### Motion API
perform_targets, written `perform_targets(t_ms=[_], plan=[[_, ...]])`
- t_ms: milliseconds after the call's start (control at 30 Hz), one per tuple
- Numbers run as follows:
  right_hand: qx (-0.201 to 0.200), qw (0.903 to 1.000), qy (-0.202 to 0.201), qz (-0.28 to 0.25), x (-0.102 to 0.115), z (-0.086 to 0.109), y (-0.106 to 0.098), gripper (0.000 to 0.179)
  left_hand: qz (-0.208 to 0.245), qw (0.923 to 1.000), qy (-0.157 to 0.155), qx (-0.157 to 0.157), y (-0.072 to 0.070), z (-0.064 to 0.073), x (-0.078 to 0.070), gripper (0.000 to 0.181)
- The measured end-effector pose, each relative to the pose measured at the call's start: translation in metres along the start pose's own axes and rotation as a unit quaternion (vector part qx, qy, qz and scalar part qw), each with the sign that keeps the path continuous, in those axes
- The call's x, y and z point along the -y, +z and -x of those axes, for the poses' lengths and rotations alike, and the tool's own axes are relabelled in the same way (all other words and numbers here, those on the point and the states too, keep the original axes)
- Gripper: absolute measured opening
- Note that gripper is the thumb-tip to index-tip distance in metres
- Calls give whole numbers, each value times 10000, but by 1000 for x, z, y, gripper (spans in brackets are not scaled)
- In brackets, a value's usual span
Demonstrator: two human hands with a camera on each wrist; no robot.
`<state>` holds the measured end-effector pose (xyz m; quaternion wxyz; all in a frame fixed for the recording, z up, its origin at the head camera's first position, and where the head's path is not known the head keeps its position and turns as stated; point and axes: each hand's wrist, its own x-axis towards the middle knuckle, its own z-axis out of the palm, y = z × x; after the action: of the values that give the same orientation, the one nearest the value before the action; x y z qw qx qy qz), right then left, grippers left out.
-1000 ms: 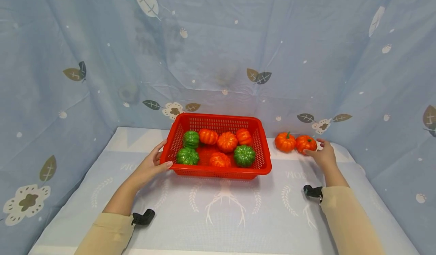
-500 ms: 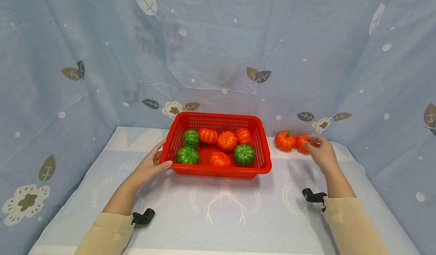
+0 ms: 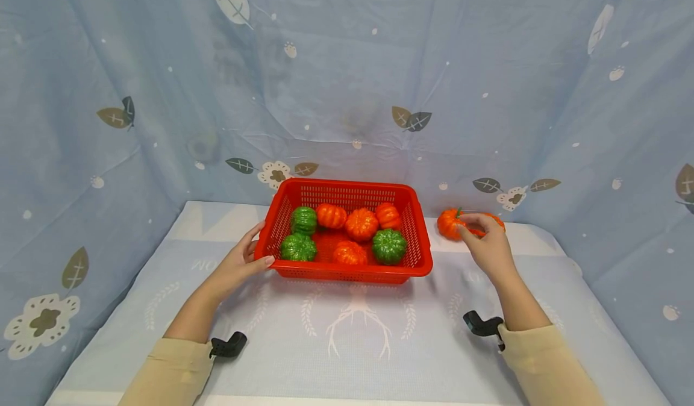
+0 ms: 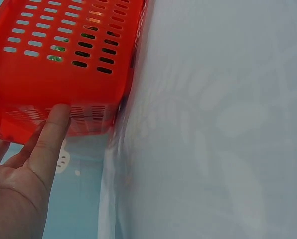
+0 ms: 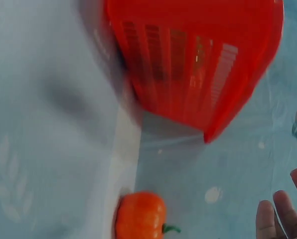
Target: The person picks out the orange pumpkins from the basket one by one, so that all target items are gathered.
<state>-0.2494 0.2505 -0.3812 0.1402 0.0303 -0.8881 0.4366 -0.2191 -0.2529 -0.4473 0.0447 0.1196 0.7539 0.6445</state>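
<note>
A red slotted plastic basket (image 3: 347,271) holds several orange pumpkins (image 3: 362,225) and 3 green ones (image 3: 388,247), all small and ribbed. My left hand (image 3: 230,270) rests at the basket's left end, thumb by the front corner; in the left wrist view its straight fingers touch the red wall (image 4: 64,84). Two more orange pumpkins sit right of the basket. One (image 3: 449,224) has a green stem; the other is mostly covered by my right hand (image 3: 492,252). In the right wrist view, parted fingers (image 5: 284,211) stand away from an orange pumpkin (image 5: 140,216).
A pale patterned cloth (image 3: 358,346) covers the table. Blue fabric (image 3: 347,93) with leaves and flowers hangs behind it and along both sides. Black wrist cameras are strapped to the left wrist (image 3: 229,346) and right wrist (image 3: 482,323).
My right hand has lifted off the right-hand pumpkin and shifted left, toward the stemmed one. My left hand, the basket and its contents have stayed in place.
</note>
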Motion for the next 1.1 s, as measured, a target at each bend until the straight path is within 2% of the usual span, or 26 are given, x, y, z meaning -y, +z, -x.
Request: perform_targets(t_ms=[333, 700, 867, 1100], plan=[[48, 9949, -854, -530, 23, 8, 42, 26, 49, 10000, 9, 7, 0, 0, 0, 89], [864, 9848, -1338, -695, 53, 9, 87, 26, 32, 10000, 2, -11, 2, 0, 1, 89], [1424, 9783, -1371, -628, 69, 3, 104, 28, -23, 10000, -11, -39, 1, 0, 0, 89], [2028, 9727, -1128, 31, 85, -4, 129, 40, -74, 10000, -19, -51, 1, 1, -1, 89]])
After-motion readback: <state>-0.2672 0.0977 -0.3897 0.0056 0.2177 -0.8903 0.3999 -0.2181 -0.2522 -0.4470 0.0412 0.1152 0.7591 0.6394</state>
